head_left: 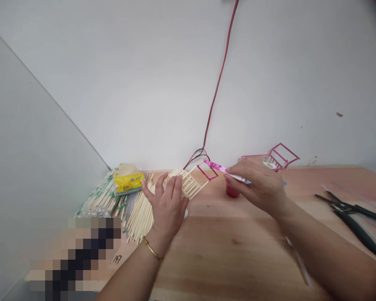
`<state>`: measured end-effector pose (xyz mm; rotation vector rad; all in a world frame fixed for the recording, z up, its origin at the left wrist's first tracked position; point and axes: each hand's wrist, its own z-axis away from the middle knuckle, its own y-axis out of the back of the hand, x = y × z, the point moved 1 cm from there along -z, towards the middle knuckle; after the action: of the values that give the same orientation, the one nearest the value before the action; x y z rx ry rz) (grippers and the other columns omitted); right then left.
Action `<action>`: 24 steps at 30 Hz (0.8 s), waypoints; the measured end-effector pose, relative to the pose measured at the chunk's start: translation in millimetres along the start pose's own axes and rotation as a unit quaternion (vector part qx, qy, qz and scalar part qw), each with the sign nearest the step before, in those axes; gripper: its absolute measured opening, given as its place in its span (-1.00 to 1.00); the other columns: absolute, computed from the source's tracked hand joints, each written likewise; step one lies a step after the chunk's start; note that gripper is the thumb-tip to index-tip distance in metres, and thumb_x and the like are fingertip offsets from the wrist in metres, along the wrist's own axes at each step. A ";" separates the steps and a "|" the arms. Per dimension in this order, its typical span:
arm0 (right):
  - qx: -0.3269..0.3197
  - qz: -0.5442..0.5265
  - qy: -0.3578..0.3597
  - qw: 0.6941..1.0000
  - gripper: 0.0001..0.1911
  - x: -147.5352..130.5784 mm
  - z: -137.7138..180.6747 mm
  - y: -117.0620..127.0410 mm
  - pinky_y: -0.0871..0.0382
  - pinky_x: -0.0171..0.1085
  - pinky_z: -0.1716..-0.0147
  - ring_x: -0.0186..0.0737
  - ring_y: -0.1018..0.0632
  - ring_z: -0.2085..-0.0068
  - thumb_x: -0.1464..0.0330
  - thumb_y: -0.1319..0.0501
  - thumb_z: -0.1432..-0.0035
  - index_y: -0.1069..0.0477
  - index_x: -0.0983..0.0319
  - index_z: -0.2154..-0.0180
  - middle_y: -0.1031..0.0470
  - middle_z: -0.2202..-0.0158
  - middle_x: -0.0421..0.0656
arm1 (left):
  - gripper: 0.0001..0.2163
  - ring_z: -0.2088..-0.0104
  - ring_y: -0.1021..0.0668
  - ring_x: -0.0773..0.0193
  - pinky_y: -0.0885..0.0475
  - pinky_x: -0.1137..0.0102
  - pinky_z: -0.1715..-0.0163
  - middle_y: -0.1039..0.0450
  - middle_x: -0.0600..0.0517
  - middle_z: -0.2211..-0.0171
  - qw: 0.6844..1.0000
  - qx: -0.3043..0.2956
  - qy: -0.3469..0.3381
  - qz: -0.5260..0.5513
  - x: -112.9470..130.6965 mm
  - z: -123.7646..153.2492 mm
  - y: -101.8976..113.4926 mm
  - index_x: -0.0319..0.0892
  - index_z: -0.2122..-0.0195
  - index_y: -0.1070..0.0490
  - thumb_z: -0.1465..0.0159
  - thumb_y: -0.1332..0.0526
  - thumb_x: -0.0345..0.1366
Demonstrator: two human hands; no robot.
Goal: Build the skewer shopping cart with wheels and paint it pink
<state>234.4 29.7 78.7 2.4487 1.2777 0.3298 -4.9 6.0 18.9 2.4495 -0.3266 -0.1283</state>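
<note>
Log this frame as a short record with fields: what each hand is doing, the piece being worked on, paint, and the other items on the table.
left hand: holds the small frame of pale wooden sticks, partly painted pink
right hand: grips a pink-stained paintbrush, tip at the frame's pink end
paint: small pot of pink paint behind the right hand
finished piece: pink stick frame at the back
left side: pile of loose bamboo sticks, yellow tissue pack
right side: green-handled pliers
surface: wooden table

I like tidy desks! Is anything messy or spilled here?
Yes. Pink spots speckle the white wall above the table, with another red fleck higher up. They look like paint splatter near the brush in the right hand.
</note>
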 end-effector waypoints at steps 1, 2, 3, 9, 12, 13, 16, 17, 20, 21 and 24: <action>-0.001 0.002 0.000 1.000 -0.84 0.1 -0.9 0.7 -0.36 -0.19 0.36 -0.24 -0.51 0.43 0.48 -0.25 -0.18 -0.45 0.13 0.20 -0.52 0.45 -0.20 | -0.55 -0.16 -0.39 -0.09 0.39 -0.18 -0.28 -0.55 -0.09 0.01 1.000 0.000 0.000 -0.001 -0.1 0.2 -0.2 -0.14 -0.10 -0.36 -0.15 -0.25 -0.36; -0.004 0.005 -0.002 1.000 -0.85 0.2 -1.6 1.4 -0.36 -0.19 0.37 -0.25 -0.50 0.44 0.47 -0.25 -0.19 -0.45 0.12 0.21 -0.51 0.46 -0.20 | -0.55 -0.16 -0.39 -0.09 0.39 -0.18 -0.27 -0.55 -0.09 0.02 1.000 0.001 0.000 -0.001 -0.4 0.2 -0.4 -0.14 -0.11 -0.36 -0.15 -0.25 -0.36; -0.010 0.008 -0.003 1.000 -0.86 0.6 -2.1 2.1 -0.35 -0.20 0.37 -0.25 -0.49 0.45 0.47 -0.25 -0.19 -0.45 0.12 0.22 -0.51 0.47 -0.21 | -0.55 -0.16 -0.39 -0.09 0.39 -0.18 -0.27 -0.55 -0.09 0.02 1.000 0.001 0.000 -0.002 -0.7 0.2 -0.5 -0.14 -0.11 -0.36 -0.15 -0.25 -0.35; -0.070 0.026 -0.003 0.997 -0.92 3.1 -1.7 6.4 -0.27 -0.24 0.42 -0.25 -0.45 0.47 0.45 -0.21 -0.21 -0.43 0.15 0.29 -0.44 0.51 -0.22 | -0.55 -0.17 -0.39 -0.10 0.35 -0.20 -0.27 -0.54 -0.13 0.02 1.000 -0.001 0.014 -0.002 -3.1 -1.1 0.5 -0.12 -0.11 -0.37 -0.16 -0.25 -0.34; -0.103 0.036 0.007 0.994 -0.91 2.7 -0.8 6.9 -0.24 -0.26 0.45 -0.26 -0.43 0.46 0.46 -0.18 -0.23 -0.42 0.16 0.30 -0.40 0.51 -0.21 | -0.56 -0.17 -0.39 -0.10 0.34 -0.21 -0.27 -0.54 -0.13 0.02 1.000 0.002 0.016 -0.005 -3.9 -1.5 0.7 -0.13 -0.10 -0.37 -0.16 -0.24 -0.35; -0.108 0.035 0.009 0.994 -0.91 2.3 -0.6 6.9 -0.23 -0.27 0.45 -0.26 -0.43 0.46 0.47 -0.18 -0.22 -0.42 0.16 0.29 -0.38 0.51 -0.21 | -0.56 -0.16 -0.39 -0.10 0.35 -0.20 -0.27 -0.54 -0.12 0.01 1.000 0.004 0.016 -0.007 -4.0 -1.7 0.6 -0.13 -0.10 -0.37 -0.16 -0.24 -0.35; -0.112 0.027 0.009 0.993 -0.90 1.4 0.2 6.4 -0.23 -0.27 0.44 -0.26 -0.42 0.44 0.49 -0.20 -0.20 -0.42 0.17 0.26 -0.37 0.51 -0.22 | -0.57 -0.15 -0.40 -0.09 0.36 -0.19 -0.27 -0.54 -0.10 0.02 1.000 0.008 0.010 -0.014 -3.7 -2.2 0.1 -0.14 -0.09 -0.37 -0.16 -0.24 -0.36; -0.111 0.027 0.008 0.993 -0.89 1.3 0.6 6.1 -0.24 -0.26 0.43 -0.26 -0.42 0.44 0.49 -0.21 -0.20 -0.42 0.17 0.26 -0.38 0.50 -0.21 | -0.57 -0.15 -0.40 -0.09 0.36 -0.19 -0.27 -0.55 -0.10 0.02 1.000 0.009 0.007 -0.016 -3.2 -2.3 -0.1 -0.14 -0.09 -0.37 -0.16 -0.24 -0.37; -0.095 0.031 0.012 0.995 -0.87 1.5 1.5 5.0 -0.25 -0.24 0.40 -0.25 -0.41 0.43 0.50 -0.22 -0.20 -0.40 0.17 0.24 -0.40 0.49 -0.20 | -0.58 -0.16 -0.40 -0.08 0.36 -0.20 -0.27 -0.55 -0.07 0.03 1.000 0.017 -0.006 -0.022 -0.2 -1.8 -0.3 -0.13 -0.08 -0.38 -0.17 -0.24 -0.38; -0.088 0.032 0.015 0.995 -0.87 1.7 1.7 4.7 -0.26 -0.24 0.39 -0.25 -0.42 0.43 0.51 -0.22 -0.19 -0.40 0.16 0.24 -0.41 0.48 -0.20 | -0.59 -0.16 -0.40 -0.08 0.36 -0.20 -0.27 -0.55 -0.07 0.03 0.999 0.019 -0.011 -0.024 1.2 -1.3 -0.3 -0.13 -0.08 -0.39 -0.17 -0.24 -0.39; -0.063 0.028 0.019 0.997 -0.85 1.9 1.4 4.8 -0.28 -0.23 0.37 -0.25 -0.44 0.42 0.51 -0.23 -0.19 -0.39 0.16 0.23 -0.45 0.45 -0.20 | -0.61 -0.17 -0.38 -0.08 0.35 -0.21 -0.27 -0.55 -0.07 0.02 0.999 0.016 -0.027 -0.023 5.2 0.7 -0.9 -0.12 -0.08 -0.39 -0.19 -0.22 -0.39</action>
<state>239.5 28.5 79.4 2.3863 1.1673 0.4604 0.2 4.8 17.7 2.4897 -0.2970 -0.2108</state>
